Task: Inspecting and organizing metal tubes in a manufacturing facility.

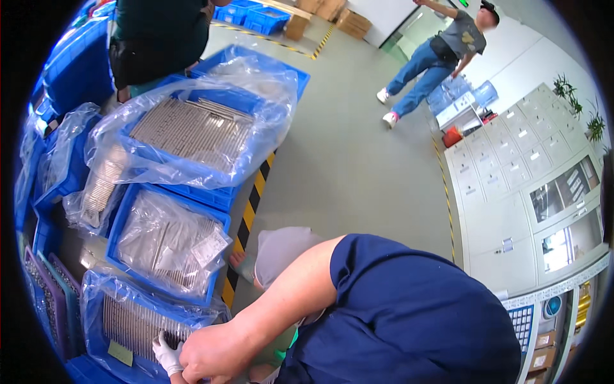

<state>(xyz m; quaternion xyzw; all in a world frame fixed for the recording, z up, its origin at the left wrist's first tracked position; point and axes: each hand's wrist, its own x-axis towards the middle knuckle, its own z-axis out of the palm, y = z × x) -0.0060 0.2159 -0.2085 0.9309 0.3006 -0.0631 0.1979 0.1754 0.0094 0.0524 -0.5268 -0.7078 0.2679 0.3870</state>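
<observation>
Gloved fingers (167, 353) on bagged metal rods (137, 326), grip unclear; other hand hidden behind co-worker's arm (256, 320)

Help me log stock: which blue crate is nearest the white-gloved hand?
The bottom-left crate, its clear bag holding rows of metal parts; the white-gloved hand is at its edge. Other crates lie farther up.

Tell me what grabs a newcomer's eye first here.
Blue crates lined with clear plastic bags and packed with rows of thin metal parts fill the left side. At lower centre a co-worker in a dark blue shirt bends over the nearest crate, bare hand beside a white-gloved hand. Another person walks at upper right.
</observation>
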